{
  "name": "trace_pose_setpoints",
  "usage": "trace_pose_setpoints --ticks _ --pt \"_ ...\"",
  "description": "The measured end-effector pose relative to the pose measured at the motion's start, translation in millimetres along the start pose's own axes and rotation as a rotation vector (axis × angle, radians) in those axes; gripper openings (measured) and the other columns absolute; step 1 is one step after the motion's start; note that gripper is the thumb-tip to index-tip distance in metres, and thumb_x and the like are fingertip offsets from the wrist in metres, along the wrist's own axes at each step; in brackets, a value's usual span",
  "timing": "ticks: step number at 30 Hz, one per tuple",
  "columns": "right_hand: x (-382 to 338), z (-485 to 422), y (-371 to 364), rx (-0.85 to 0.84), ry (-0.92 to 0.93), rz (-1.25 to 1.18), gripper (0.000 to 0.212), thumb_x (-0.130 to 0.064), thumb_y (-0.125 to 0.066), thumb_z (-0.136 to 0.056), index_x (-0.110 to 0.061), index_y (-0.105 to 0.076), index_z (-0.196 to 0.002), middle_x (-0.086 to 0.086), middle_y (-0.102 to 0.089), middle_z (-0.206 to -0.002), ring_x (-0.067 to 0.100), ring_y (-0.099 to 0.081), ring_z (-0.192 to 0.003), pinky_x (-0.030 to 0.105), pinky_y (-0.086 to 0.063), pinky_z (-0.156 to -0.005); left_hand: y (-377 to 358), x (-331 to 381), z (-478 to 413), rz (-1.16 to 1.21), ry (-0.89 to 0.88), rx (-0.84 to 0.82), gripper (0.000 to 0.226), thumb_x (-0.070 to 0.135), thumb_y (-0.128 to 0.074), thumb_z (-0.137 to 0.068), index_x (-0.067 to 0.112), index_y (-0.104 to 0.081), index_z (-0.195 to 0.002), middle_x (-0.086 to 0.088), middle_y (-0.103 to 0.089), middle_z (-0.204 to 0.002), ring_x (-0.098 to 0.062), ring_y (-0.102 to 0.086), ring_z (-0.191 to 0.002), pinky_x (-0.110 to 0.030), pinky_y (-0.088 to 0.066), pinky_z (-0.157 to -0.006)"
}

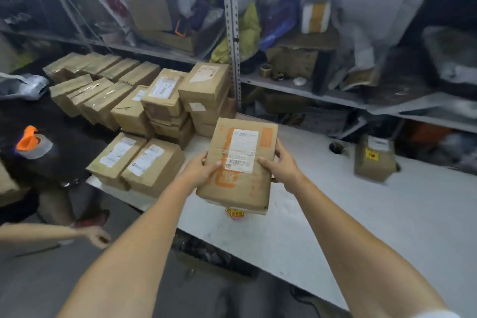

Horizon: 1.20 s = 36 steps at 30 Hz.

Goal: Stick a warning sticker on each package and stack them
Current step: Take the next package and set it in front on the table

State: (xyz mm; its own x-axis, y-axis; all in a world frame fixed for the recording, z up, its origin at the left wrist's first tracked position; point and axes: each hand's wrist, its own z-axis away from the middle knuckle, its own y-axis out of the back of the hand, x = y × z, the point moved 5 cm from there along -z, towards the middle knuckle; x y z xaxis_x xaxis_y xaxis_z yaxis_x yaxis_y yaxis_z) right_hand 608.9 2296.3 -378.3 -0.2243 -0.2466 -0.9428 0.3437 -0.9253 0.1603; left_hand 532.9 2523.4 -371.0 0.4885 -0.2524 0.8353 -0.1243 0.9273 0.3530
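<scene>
Brown cardboard fills the head view. A package (240, 162) with orange print is held just above the white table (335, 201), its white label facing up. Its long axis runs away from the person, the far end leaning a little to the right, and the barcode end of the label is the one nearer the person.

The left hand (204, 168) grips the left edge, thumb lying on top and fingers tucked beneath. The right hand (281, 160) grips the right edge, thumb on top beside the barcode and fingers curled round the side.

Yellow-and-red stickers (236, 212) peek out from under the package's near end. Stacked boxes (165, 100) crowd the table's left end. Well apart on the right, one box (374, 156) stands alone with a yellow sticker on its side. A tape dispenser (33, 143) with an orange handle sits far left, and another person's hand (99, 237) shows at lower left.
</scene>
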Motion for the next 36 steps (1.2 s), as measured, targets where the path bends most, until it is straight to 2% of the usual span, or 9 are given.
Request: trace_pose_setpoints --ticks 2,5,7,10,12,16,20,30,36 --pt "12.3 1.6 25.3 0.041 -0.025 -0.008 0.062 -0.021 -0.071 -0.089 -0.045 -0.041 -0.138 -0.013 -0.061 -0.124 0.018 -0.061 -0.112 0.038 -0.059 -0.073 -27.6 7.5 -10.9 0.013 -0.007 -0.059 0.031 0.027 -0.063 -0.095 0.029 -0.055 -0.125 0.003 -0.069 -0.113 -0.013 -0.067 -0.094 -0.030 -0.056 -0.075" --pt "28.8 4.5 61.6 0.117 -0.055 -0.019 0.060 -0.018 -0.070 -0.089 -0.042 -0.043 -0.137 -0.015 -0.061 -0.120 0.018 -0.061 -0.112 0.035 -0.058 -0.070 -69.6 11.0 -32.0 0.014 0.008 -0.153 0.027 0.025 -0.063 -0.095 0.028 -0.059 -0.121 0.001 -0.071 -0.111 -0.020 -0.070 -0.097 -0.044 -0.056 -0.091" --pt "40.4 5.3 82.6 0.168 -0.079 -0.010 0.062 -0.017 -0.070 -0.089 -0.040 -0.042 -0.139 -0.016 -0.060 -0.119 0.017 -0.060 -0.115 0.039 -0.059 -0.076 -94.6 12.7 -45.0 0.019 0.011 -0.201 0.025 0.023 -0.064 -0.094 0.028 -0.060 -0.118 -0.001 -0.072 -0.109 -0.022 -0.070 -0.097 -0.047 -0.055 -0.092" --pt "61.5 4.9 108.3 0.275 -0.150 0.005 0.072 -0.016 -0.071 -0.088 -0.032 -0.034 -0.148 -0.009 -0.053 -0.131 0.018 -0.054 -0.121 0.049 -0.054 -0.096 -128.3 14.4 -63.4 0.004 0.011 -0.247 0.026 0.022 -0.066 -0.092 0.025 -0.061 -0.117 -0.003 -0.071 -0.109 -0.023 -0.069 -0.096 -0.046 -0.056 -0.090" --pt "75.6 7.9 122.1 0.356 -0.198 0.033 0.070 -0.016 -0.069 -0.090 -0.026 -0.033 -0.149 -0.003 -0.052 -0.138 0.018 -0.054 -0.121 0.047 -0.051 -0.101 -151.6 12.8 -74.2 -0.019 0.015 -0.291 0.026 0.023 -0.066 -0.091 0.027 -0.060 -0.116 -0.003 -0.070 -0.112 -0.023 -0.068 -0.098 -0.046 -0.055 -0.092" --pt "99.1 18.5 143.1 0.429 -0.263 0.060 0.063 -0.015 -0.066 -0.089 -0.028 -0.039 -0.144 -0.004 -0.058 -0.130 0.019 -0.056 -0.119 0.041 -0.047 -0.103 -196.3 5.2 -90.1 -0.077 0.024 -0.397 0.036 0.032 -0.067 -0.086 0.029 -0.059 -0.121 0.001 -0.070 -0.113 -0.023 -0.068 -0.101 -0.047 -0.054 -0.094" --pt "122.9 23.7 162.0 0.445 -0.309 0.048 0.059 -0.015 -0.067 -0.087 -0.028 -0.044 -0.139 -0.003 -0.061 -0.129 0.021 -0.058 -0.118 0.044 -0.048 -0.103 -229.6 -5.4 -96.8 -0.150 0.039 -0.482 0.059 0.045 -0.066 -0.073 0.029 -0.057 -0.129 0.003 -0.070 -0.115 -0.022 -0.067 -0.102 -0.046 -0.054 -0.095" --pt "147.4 9.7 189.3 0.337 -0.354 -0.004 0.056 -0.014 -0.069 -0.089 -0.021 -0.046 -0.139 0.000 -0.061 -0.129 0.021 -0.059 -0.114 0.042 -0.051 -0.098 -254.4 -8.3 -100.0 -0.229 0.059 -0.375 0.064 0.037 -0.071 -0.083 0.020 -0.047 -0.140 -0.004 -0.065 -0.124 -0.027 -0.065 -0.107 -0.048 -0.053 -0.095" --pt "147.9 7.5 188.1 0.251 -0.368 -0.028 0.060 -0.013 -0.069 -0.090 -0.025 -0.042 -0.143 -0.003 -0.057 -0.129 0.020 -0.056 -0.116 0.041 -0.051 -0.095 -250.7 -14.3 -93.8 -0.228 0.099 -0.313 0.067 0.038 -0.072 -0.084 0.021 -0.042 -0.141 -0.004 -0.063 -0.126 -0.026 -0.064 -0.109 -0.047 -0.052 -0.096"
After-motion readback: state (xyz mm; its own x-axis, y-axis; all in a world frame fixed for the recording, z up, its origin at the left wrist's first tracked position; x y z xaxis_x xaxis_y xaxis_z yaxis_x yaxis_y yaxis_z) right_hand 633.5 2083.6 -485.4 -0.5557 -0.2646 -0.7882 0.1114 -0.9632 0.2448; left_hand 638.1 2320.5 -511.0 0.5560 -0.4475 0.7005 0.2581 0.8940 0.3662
